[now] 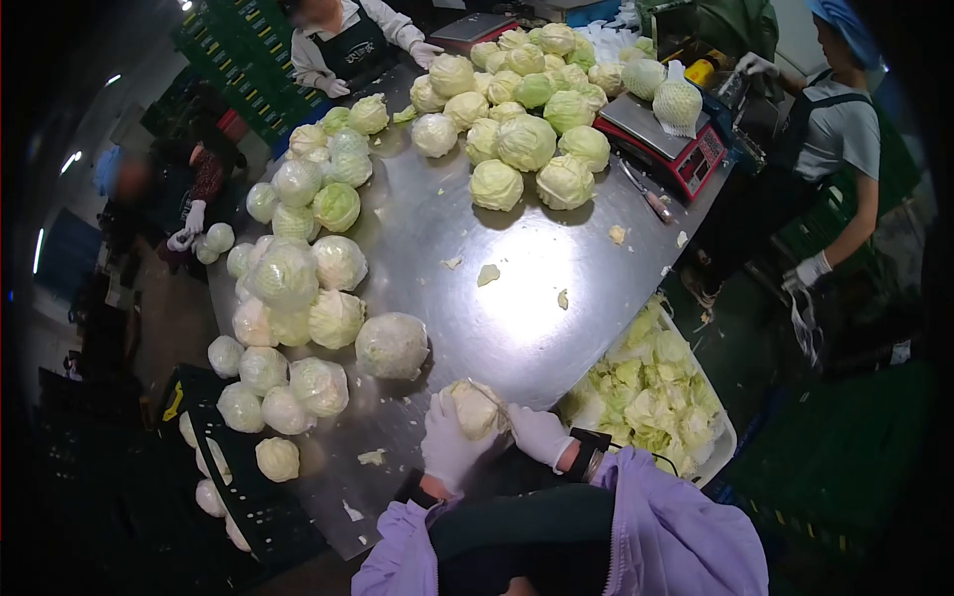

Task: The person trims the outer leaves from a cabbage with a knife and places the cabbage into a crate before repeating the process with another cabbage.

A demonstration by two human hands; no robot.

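My gloved left hand (452, 445) is wrapped round the left and lower side of a pale cabbage (471, 409) at the near edge of the metal table (417, 278). At the cabbage's right side are the closed fingers of my gloved right hand (540, 435). A thin brownish edge runs from those fingertips along the upper right of the cabbage; I cannot tell what it is. Just beyond my left hand sits a cabbage in clear film (392, 346). Leaf scraps (372, 457) lie left of my hands.
Wrapped cabbages (282, 274) crowd the table's left side, bare ones (525, 142) the far end. A knife (648, 193) lies near the red scale (684, 154). Right of me stands a white bin (728, 437) of trimmed leaves (646, 397). Co-workers (363, 45) stand around; green crates (221, 487) flank the table.
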